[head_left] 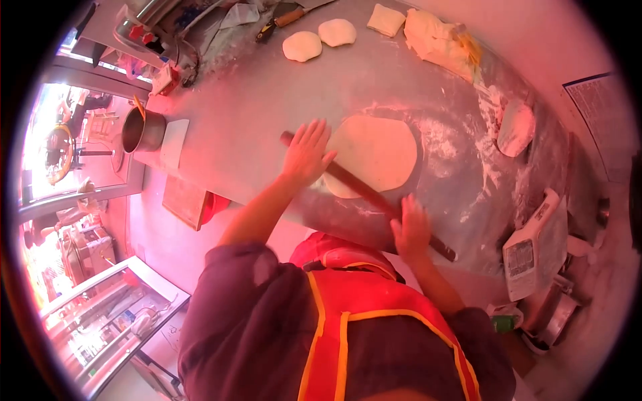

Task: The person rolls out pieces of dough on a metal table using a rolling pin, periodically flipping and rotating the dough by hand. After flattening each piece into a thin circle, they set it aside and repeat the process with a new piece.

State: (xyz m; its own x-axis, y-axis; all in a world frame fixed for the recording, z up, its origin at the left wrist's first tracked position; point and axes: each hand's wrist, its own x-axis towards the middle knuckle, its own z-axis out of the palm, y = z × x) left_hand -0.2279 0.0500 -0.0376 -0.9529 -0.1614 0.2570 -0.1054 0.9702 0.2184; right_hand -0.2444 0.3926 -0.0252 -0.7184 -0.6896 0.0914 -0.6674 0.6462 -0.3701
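A round, flattened sheet of dough (378, 150) lies on the floured metal worktop. Across its near edge runs a dark wooden rolling pin (361, 188), slanting from upper left to lower right. My left hand (307, 152) rests flat on the pin near its upper-left end, fingers stretched out. Toward the other end, my right hand (411, 229) also lies over the pin with its fingers extended and slightly blurred. Neither hand wraps round the pin. Loose flour (441, 144) is scattered right of the sheet.
Two dough rounds (301, 46), a square dough piece (386, 21) and a large dough lump (438, 41) sit at the back. A white scale (535, 247) stands at the right. On the left are a metal pot (142, 130) and a knife (284, 20) farther back.
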